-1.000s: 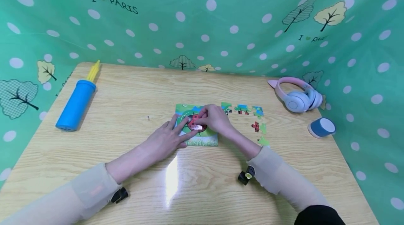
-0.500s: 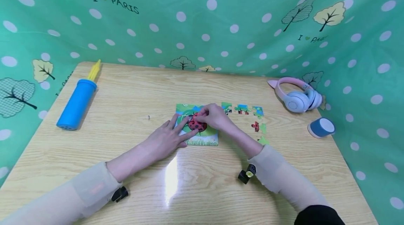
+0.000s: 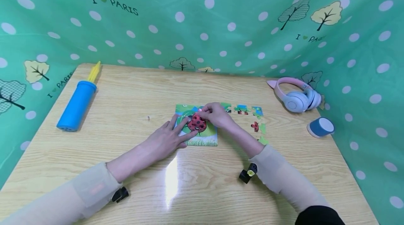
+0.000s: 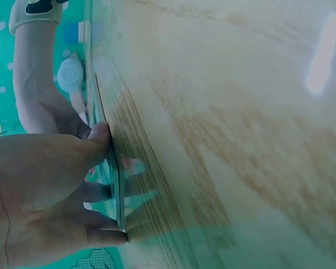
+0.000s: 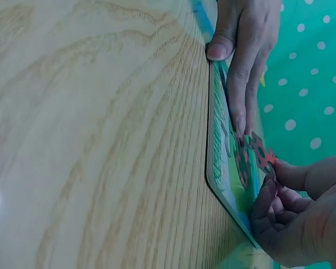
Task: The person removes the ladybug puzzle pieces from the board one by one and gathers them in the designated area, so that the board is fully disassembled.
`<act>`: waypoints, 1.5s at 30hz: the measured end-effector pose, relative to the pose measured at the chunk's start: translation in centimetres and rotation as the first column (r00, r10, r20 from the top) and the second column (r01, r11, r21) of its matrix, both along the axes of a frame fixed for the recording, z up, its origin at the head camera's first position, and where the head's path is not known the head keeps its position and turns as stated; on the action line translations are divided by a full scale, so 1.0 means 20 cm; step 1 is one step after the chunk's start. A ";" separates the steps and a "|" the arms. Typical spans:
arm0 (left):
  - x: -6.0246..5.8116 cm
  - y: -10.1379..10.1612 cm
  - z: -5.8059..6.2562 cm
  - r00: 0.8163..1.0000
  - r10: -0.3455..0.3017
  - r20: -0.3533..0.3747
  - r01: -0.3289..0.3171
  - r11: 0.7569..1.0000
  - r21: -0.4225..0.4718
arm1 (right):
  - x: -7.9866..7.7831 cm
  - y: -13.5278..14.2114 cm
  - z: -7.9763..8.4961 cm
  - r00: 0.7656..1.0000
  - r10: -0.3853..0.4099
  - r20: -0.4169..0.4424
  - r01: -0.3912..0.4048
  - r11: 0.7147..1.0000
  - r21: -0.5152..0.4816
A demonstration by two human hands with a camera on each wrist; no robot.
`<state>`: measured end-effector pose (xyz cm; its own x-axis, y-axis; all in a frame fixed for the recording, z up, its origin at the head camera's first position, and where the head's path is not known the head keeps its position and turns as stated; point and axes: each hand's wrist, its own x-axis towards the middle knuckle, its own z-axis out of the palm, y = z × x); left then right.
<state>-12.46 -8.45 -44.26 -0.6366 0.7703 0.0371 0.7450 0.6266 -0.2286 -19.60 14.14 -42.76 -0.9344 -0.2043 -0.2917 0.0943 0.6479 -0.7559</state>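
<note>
A flat puzzle board [image 3: 202,143] with a ladybird picture, green leaf and grass strip lies mid-table. Across its left side my left hand [image 3: 164,140] is spread, fingers straight over the picture and thumb at the near edge. From the right, my right hand [image 3: 217,117] pinches a red, black-spotted puzzle piece [image 5: 262,154] between thumb and fingers. In the right wrist view that piece stands tilted above the board, close to the left fingertips. In the left wrist view my left hand [image 4: 50,190] hides most of the board.
Several loose puzzle pieces lie right of the board, among them a red one [image 3: 255,126] and a blue one [image 3: 241,108]. Headphones [image 3: 296,95] and a blue cylinder [image 3: 320,127] stand at the right. A blue hand pump [image 3: 77,105] with a yellow tip lies left.
The pinched piece has tilted, and the pale glare on it has gone. My right fingers have shifted slightly toward the board's far edge. My left hand has stayed in place.
</note>
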 end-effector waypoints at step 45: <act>0.00 0.00 0.00 1.000 -0.001 -0.006 0.001 0.999 0.053 | 0.03 0.76 0.04 0.997 0.069 -0.045 -0.061 0.985 0.163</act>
